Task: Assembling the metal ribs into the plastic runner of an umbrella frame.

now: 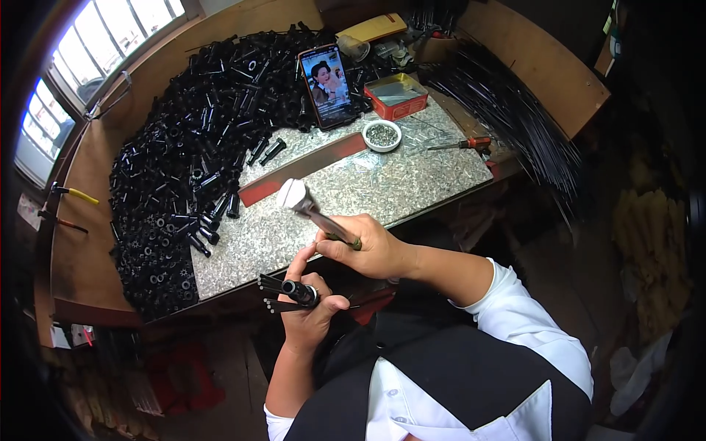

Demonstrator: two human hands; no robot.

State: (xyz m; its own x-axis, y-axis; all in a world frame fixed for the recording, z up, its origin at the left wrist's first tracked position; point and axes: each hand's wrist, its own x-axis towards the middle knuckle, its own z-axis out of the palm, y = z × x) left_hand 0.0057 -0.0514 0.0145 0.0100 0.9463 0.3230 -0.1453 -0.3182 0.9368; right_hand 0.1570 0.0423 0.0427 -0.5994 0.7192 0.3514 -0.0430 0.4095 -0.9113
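My right hand point(371, 248) grips the handle of a small hammer point(296, 196), whose pale metal head is raised over the front of the metal-covered bench point(412, 176). My left hand point(307, 309) holds a short black tube point(300, 292) together with a few thin black rods that stick out to the left. Both hands hover just off the bench's front edge, close together, the left index finger touching the right hand.
A big heap of black tubes point(191, 162) covers the bench's left half. A phone point(328, 86) leans at the back, beside a red tin point(396, 95), a white bowl of small metal bits point(382, 135) and a screwdriver point(462, 144). Long black rods point(507, 103) lie at right.
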